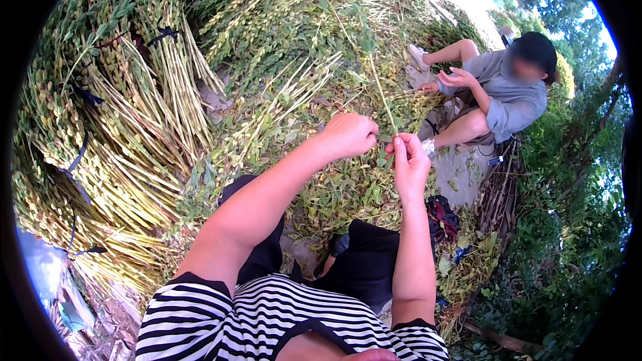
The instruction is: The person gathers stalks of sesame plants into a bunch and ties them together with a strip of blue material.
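My right hand (411, 158) pinches the lower end of a thin green plant stalk (379, 82) between thumb and fingers. The stalk rises away from me, tilted a little left, with green leaves at its far end. Some leaf bits show beside the fingertips. Just left of it, my left hand (351, 133) is curled with the back of the hand up; nothing is seen in it, though its palm side is hidden. Below both hands lies a litter of cut leaves and stalks (351, 188) on the ground.
Tied bundles of seed-pod stalks (145, 125) lie at the left, with dark ties (163, 34). More leafy stalks (261, 25) are heaped ahead. A co-worker (516, 85) sits at the right, hands raised near some stalks. A dark red bag (442, 218) lies near my right forearm, beside piled sticks (499, 195).
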The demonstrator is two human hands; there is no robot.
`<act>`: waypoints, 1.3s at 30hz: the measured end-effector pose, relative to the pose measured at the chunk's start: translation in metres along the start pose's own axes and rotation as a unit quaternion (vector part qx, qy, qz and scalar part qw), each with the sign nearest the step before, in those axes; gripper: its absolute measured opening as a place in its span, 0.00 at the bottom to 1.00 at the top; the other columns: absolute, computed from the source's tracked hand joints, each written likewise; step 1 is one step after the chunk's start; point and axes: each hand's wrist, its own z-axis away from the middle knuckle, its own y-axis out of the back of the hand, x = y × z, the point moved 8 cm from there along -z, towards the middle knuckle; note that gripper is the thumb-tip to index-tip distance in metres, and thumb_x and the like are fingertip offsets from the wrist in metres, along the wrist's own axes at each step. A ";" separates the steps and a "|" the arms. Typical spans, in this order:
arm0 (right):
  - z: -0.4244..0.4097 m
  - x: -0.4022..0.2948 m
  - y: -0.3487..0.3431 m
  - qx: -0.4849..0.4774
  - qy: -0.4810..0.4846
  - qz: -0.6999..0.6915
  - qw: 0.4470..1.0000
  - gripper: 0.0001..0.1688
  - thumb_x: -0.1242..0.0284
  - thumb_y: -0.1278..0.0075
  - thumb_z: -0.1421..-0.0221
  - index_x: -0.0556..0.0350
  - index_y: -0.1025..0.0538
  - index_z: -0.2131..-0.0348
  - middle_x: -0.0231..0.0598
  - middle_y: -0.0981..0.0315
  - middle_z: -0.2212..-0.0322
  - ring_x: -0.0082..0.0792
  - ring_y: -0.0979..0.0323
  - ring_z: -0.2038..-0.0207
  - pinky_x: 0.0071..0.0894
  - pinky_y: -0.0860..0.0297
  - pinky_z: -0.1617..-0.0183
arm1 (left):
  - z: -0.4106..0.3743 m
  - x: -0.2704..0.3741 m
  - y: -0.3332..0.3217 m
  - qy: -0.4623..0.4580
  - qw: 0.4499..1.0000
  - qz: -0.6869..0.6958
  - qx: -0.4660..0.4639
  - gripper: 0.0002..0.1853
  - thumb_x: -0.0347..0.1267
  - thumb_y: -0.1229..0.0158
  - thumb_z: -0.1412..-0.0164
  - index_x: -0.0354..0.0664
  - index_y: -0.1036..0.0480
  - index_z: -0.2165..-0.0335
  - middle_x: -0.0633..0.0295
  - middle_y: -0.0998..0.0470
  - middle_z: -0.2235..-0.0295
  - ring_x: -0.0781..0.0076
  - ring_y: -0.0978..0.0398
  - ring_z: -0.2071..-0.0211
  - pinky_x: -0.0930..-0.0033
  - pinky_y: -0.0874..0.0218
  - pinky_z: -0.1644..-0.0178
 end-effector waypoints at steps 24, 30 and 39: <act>-0.003 0.026 -0.022 -0.163 -0.025 -0.048 0.985 0.16 0.75 0.52 0.42 0.62 0.32 0.55 0.37 0.27 0.63 0.22 0.30 0.63 0.23 0.33 0.59 | -0.018 -0.029 -0.023 0.037 0.847 0.527 0.052 0.06 0.30 0.49 0.39 0.38 0.34 0.67 0.60 0.22 0.74 0.79 0.27 0.79 0.79 0.42 0.79; -0.005 0.030 -0.029 -0.146 -0.022 -0.135 0.980 0.10 0.77 0.56 0.40 0.62 0.31 0.59 0.31 0.28 0.72 0.18 0.31 0.71 0.18 0.33 0.66 | -0.020 -0.016 -0.020 0.021 0.843 0.536 0.044 0.11 0.29 0.45 0.43 0.35 0.34 0.63 0.60 0.23 0.73 0.80 0.27 0.78 0.78 0.40 0.77; -0.003 0.032 -0.025 -0.140 -0.050 -0.135 0.980 0.08 0.76 0.58 0.39 0.60 0.30 0.62 0.29 0.31 0.77 0.17 0.34 0.76 0.17 0.33 0.71 | -0.016 -0.030 0.020 0.039 0.852 0.497 0.162 0.29 0.36 0.36 0.51 0.33 0.39 0.54 0.55 0.27 0.62 0.78 0.28 0.69 0.75 0.35 0.69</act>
